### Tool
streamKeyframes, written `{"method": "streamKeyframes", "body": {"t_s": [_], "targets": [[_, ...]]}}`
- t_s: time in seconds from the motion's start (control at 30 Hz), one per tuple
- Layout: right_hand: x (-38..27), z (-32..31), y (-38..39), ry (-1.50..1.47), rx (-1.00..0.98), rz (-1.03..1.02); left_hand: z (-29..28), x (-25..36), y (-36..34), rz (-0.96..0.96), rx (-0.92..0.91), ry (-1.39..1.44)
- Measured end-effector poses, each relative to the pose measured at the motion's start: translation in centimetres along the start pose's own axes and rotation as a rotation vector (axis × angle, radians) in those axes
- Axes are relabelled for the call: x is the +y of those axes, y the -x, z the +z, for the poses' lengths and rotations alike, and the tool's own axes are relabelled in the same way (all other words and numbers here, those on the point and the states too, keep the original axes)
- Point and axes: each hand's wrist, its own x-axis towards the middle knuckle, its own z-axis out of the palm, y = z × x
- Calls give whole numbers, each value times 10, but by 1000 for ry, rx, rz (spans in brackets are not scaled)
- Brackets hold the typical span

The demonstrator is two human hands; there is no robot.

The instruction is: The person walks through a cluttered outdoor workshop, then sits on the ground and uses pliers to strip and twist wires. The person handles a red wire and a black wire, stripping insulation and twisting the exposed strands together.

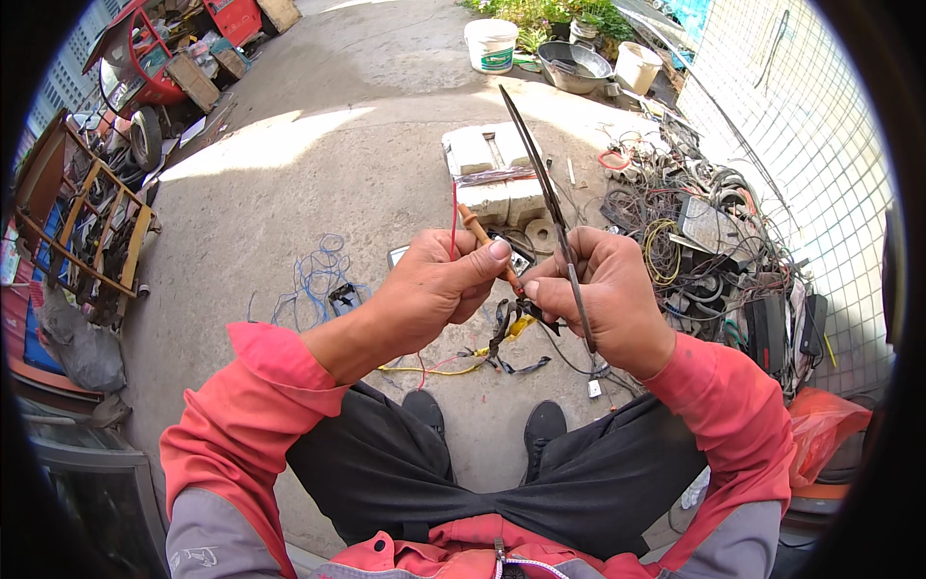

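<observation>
My left hand is closed around an orange-brown wooden-looking handle, thumb on top, its lower end slanting toward my right hand. A thin red wire rises beside the left fingers. My right hand grips a long, narrow dark metal tool that points up and away; its exact kind is unclear. The right thumb and forefinger also pinch close to the handle's lower end, where a small dark and red piece shows; the contact is partly hidden. Below both hands, black and yellow wires lie on the ground.
A white foam block stands ahead. At right lies a heap of tangled cables beside a wire mesh. Blue wire lies at left, near a wooden frame. A white bucket and metal basin stand farther off.
</observation>
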Motion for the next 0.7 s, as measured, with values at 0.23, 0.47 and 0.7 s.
{"method": "streamKeyframes", "body": {"t_s": [0.23, 0.47, 0.7], "targets": [[-1, 2, 2, 35, 16, -28, -3, -3, -1, -4, -39, 68], [0, 1, 2, -15, 2, -31, -4, -3, -2, -2, -70, 115], [5, -2, 1, -112, -42, -30, -5, -2, -2, 3, -107, 140]]}}
